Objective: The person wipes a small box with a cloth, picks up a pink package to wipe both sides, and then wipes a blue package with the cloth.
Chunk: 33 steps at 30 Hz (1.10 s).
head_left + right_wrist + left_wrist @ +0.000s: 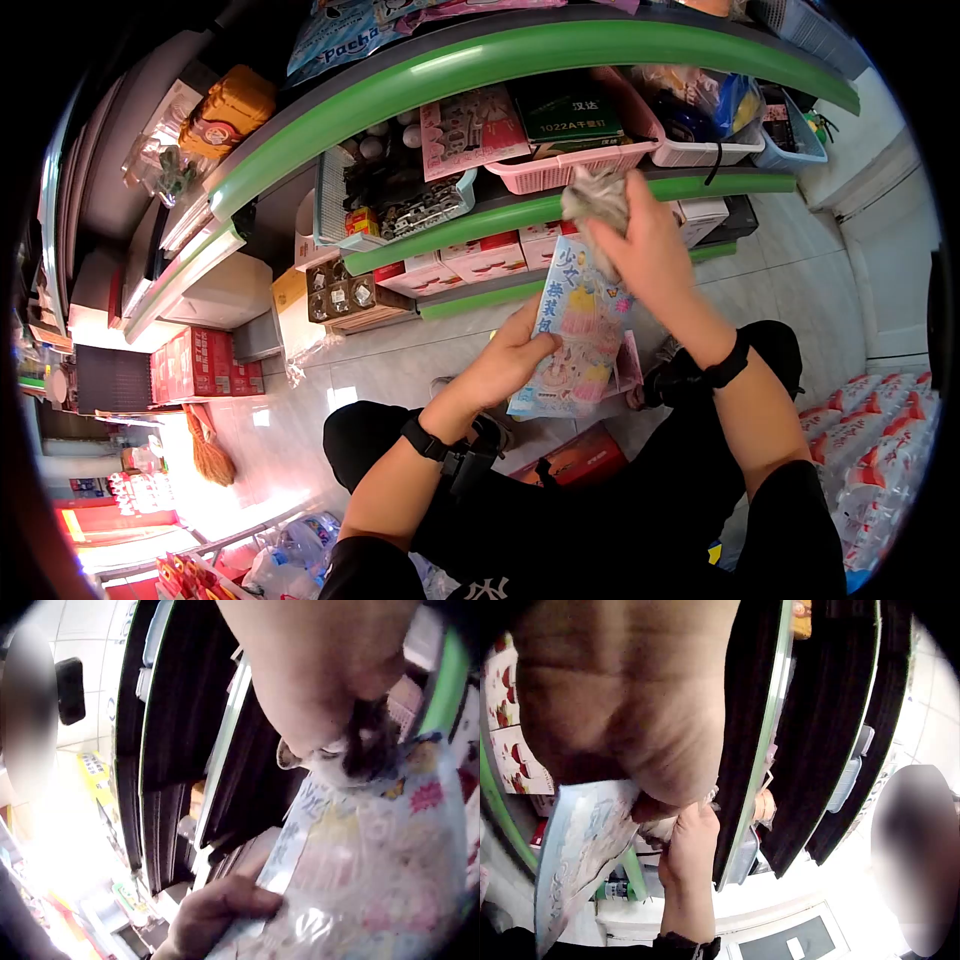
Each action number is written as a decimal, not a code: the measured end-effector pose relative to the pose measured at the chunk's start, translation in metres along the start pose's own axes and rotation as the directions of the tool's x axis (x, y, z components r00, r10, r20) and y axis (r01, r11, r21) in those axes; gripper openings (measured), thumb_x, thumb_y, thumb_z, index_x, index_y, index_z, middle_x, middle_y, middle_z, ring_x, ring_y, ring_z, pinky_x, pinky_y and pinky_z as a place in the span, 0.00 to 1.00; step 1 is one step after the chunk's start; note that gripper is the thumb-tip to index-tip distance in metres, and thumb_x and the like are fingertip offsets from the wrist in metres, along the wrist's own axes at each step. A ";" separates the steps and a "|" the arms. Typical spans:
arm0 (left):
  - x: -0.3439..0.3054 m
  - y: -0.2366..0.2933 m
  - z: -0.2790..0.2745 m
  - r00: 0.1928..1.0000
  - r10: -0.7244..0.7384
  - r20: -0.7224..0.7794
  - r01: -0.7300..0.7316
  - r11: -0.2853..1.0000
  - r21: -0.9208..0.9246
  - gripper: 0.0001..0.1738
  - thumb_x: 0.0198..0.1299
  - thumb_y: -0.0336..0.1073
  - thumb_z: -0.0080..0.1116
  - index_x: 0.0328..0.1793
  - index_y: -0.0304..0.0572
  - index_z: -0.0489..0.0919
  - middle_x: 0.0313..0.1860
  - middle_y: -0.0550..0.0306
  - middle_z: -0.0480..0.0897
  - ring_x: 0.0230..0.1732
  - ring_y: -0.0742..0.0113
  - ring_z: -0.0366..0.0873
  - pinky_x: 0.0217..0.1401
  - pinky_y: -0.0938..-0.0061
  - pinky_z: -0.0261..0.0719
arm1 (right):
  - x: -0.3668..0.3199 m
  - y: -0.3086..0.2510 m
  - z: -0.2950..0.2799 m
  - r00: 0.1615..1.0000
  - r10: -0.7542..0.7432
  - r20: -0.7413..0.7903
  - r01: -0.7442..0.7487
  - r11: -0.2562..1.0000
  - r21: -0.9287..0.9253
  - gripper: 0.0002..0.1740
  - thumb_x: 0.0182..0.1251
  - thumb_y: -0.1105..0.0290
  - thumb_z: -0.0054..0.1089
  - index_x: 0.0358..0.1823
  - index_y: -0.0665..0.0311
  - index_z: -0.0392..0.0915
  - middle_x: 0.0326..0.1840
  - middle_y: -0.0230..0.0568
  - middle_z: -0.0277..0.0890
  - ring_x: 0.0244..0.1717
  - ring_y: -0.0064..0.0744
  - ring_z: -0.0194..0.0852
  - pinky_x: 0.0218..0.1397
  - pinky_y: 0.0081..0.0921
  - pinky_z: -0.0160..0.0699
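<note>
My left hand pinches the left edge of a flat light-blue packet printed with Chinese characters and pink and yellow pictures, the thumb lying over its front. A crumpled grey-white cloth is bunched in my right hand, which grips it at the packet's upper end. In the right wrist view the cloth lies against the top of the packet, whose clear plastic front shines. From the left wrist the packet shows at a slant, and the cloth is partly hidden behind my hand.
Green-edged shelves stand ahead, with a pink basket, a light-blue basket and a white basket. A red box lies on the floor between my legs. Wrapped bottles stand at right, a broom at left.
</note>
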<state>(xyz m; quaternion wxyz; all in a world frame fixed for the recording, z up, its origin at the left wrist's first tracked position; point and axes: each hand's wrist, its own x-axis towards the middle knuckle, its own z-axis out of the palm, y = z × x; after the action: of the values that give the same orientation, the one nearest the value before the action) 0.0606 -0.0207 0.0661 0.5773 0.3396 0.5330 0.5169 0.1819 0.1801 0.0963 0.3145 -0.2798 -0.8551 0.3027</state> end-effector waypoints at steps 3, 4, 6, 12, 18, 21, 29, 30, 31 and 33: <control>0.002 0.000 0.002 0.995 0.038 -0.090 -0.043 0.998 -0.049 0.37 0.69 0.23 0.50 0.85 0.35 0.60 0.74 0.52 0.75 0.72 0.66 0.70 0.76 0.69 0.66 | 0.010 -0.004 -0.011 0.999 0.015 -0.042 -0.009 0.990 0.139 0.28 0.63 0.61 0.73 0.57 0.70 0.71 0.38 0.59 0.85 0.45 0.64 0.85 0.48 0.50 0.81; 0.003 -0.001 0.002 0.990 0.064 -0.122 -0.073 0.995 -0.070 0.36 0.69 0.23 0.50 0.84 0.34 0.61 0.74 0.52 0.75 0.72 0.66 0.70 0.76 0.69 0.67 | 0.008 -0.006 -0.011 0.998 -0.046 -0.043 0.052 0.986 0.158 0.28 0.64 0.62 0.73 0.57 0.70 0.71 0.38 0.58 0.85 0.44 0.63 0.86 0.48 0.49 0.82; 0.008 -0.015 -0.002 0.985 0.108 -0.136 -0.108 0.994 0.006 0.35 0.69 0.23 0.50 0.83 0.33 0.61 0.73 0.51 0.75 0.71 0.66 0.71 0.76 0.69 0.68 | -0.008 -0.022 -0.009 0.997 -0.058 0.049 0.045 0.972 0.230 0.29 0.62 0.64 0.73 0.59 0.69 0.71 0.52 0.60 0.83 0.53 0.61 0.83 0.57 0.47 0.81; 0.009 -0.032 -0.006 0.995 -0.063 -0.074 0.084 0.947 0.312 0.34 0.69 0.24 0.50 0.82 0.30 0.61 0.74 0.50 0.74 0.72 0.65 0.70 0.77 0.69 0.65 | -0.039 -0.034 0.021 0.928 -0.348 0.134 0.346 0.937 0.039 0.31 0.62 0.66 0.72 0.60 0.75 0.67 0.65 0.59 0.72 0.64 0.61 0.74 0.68 0.48 0.74; 0.007 -0.021 0.015 0.982 0.172 -0.083 -0.152 0.968 0.202 0.38 0.68 0.24 0.51 0.85 0.31 0.57 0.75 0.50 0.73 0.76 0.64 0.67 0.80 0.69 0.61 | -0.016 -0.017 0.018 0.983 -0.181 0.018 0.179 0.982 0.053 0.27 0.64 0.66 0.70 0.56 0.74 0.66 0.54 0.64 0.74 0.52 0.67 0.79 0.49 0.52 0.79; 0.008 -0.019 0.016 0.978 0.193 -0.084 -0.177 0.970 0.169 0.39 0.68 0.24 0.52 0.86 0.32 0.56 0.76 0.50 0.72 0.76 0.64 0.66 0.80 0.68 0.61 | -0.009 -0.006 0.018 0.991 -0.117 -0.070 0.120 0.992 0.043 0.24 0.64 0.66 0.70 0.52 0.74 0.68 0.46 0.63 0.78 0.50 0.69 0.79 0.49 0.54 0.78; 0.011 -0.016 0.007 0.937 0.259 -0.235 -0.262 0.965 0.020 0.37 0.68 0.23 0.53 0.84 0.34 0.58 0.76 0.52 0.73 0.76 0.65 0.68 0.79 0.69 0.63 | 0.020 0.039 -0.004 0.949 0.315 0.032 -0.289 0.820 0.494 0.28 0.75 0.52 0.63 0.61 0.71 0.78 0.54 0.57 0.85 0.55 0.47 0.86 0.59 0.36 0.80; 0.011 -0.012 0.007 0.932 0.264 -0.249 -0.276 0.961 -0.015 0.37 0.68 0.23 0.54 0.84 0.34 0.59 0.76 0.52 0.73 0.76 0.65 0.68 0.79 0.69 0.63 | 0.017 0.034 -0.004 0.939 0.339 0.063 -0.314 0.768 0.558 0.28 0.75 0.53 0.63 0.62 0.71 0.78 0.55 0.54 0.85 0.56 0.44 0.85 0.61 0.35 0.79; 0.010 -0.010 0.008 0.928 0.265 -0.260 -0.287 0.957 -0.049 0.37 0.68 0.23 0.54 0.84 0.34 0.59 0.76 0.53 0.73 0.76 0.65 0.68 0.79 0.69 0.63 | 0.013 0.027 -0.005 0.927 0.363 0.094 -0.340 0.709 0.617 0.29 0.75 0.53 0.63 0.64 0.71 0.78 0.56 0.51 0.85 0.56 0.41 0.84 0.62 0.34 0.78; 0.010 -0.008 0.014 0.912 0.299 -0.279 -0.341 0.933 -0.113 0.35 0.69 0.23 0.56 0.82 0.35 0.62 0.73 0.54 0.76 0.74 0.65 0.71 0.77 0.69 0.66 | 0.002 0.012 -0.001 0.941 0.311 0.133 -0.330 0.755 0.567 0.26 0.75 0.57 0.64 0.64 0.70 0.75 0.58 0.49 0.83 0.59 0.38 0.82 0.64 0.34 0.77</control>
<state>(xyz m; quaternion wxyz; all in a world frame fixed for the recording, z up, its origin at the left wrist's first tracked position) 0.0749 -0.0107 0.0585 0.4358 0.3054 0.4974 0.6851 0.1850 0.1897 0.0896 0.3155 -0.3076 -0.6652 0.6028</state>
